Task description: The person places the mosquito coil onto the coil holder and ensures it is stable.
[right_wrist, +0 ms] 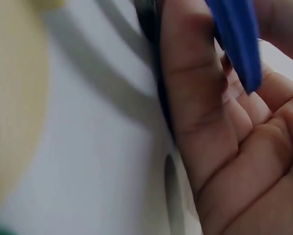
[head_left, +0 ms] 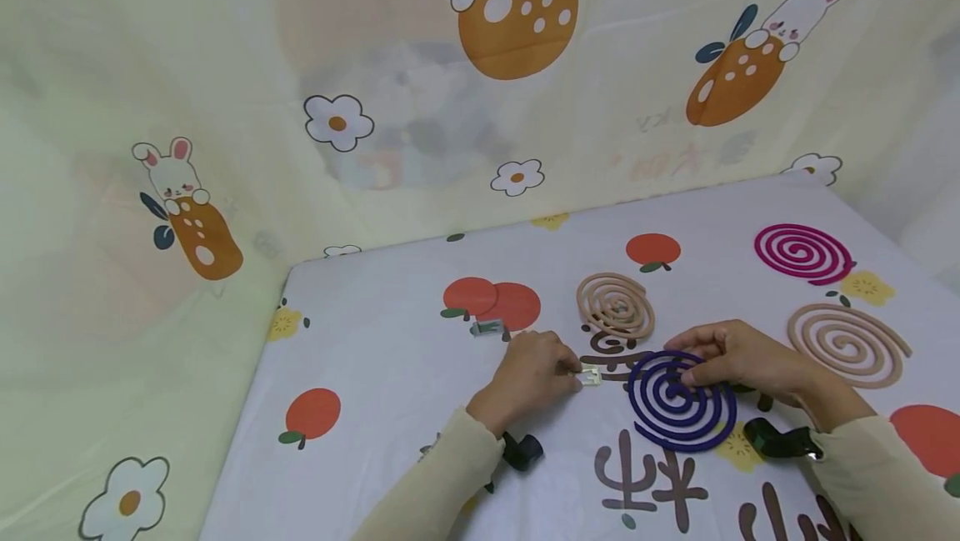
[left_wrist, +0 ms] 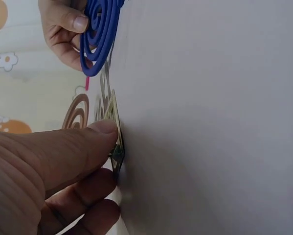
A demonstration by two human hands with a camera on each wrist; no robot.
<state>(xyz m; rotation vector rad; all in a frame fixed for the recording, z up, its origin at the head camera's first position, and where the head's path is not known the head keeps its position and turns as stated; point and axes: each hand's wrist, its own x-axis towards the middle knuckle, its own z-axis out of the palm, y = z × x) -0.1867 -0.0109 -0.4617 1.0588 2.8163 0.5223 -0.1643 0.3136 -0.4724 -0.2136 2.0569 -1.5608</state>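
My right hand (head_left: 738, 362) grips a blue mosquito coil (head_left: 651, 403), thumb on its upper face and fingers beneath it. The blue coil (left_wrist: 98, 41) is tilted above the table in the left wrist view, and its edge (right_wrist: 240, 54) passes between thumb and fingers in the right wrist view. My left hand (head_left: 528, 378) pinches a small, thin metal coil stand (head_left: 592, 377) between thumb and fingers, low at the tabletop. In the left wrist view this stand (left_wrist: 116, 111) is edge-on. Whether it touches the cloth I cannot tell.
Behind the hands lies a tan mosquito coil (head_left: 617, 306). To the right are a second tan coil (head_left: 847, 345) and a magenta coil (head_left: 802, 253). Another small metal stand (head_left: 489, 327) lies beyond my left hand. A printed cloth (head_left: 390, 408) covers the table, and a patterned curtain (head_left: 247, 66) hangs behind.
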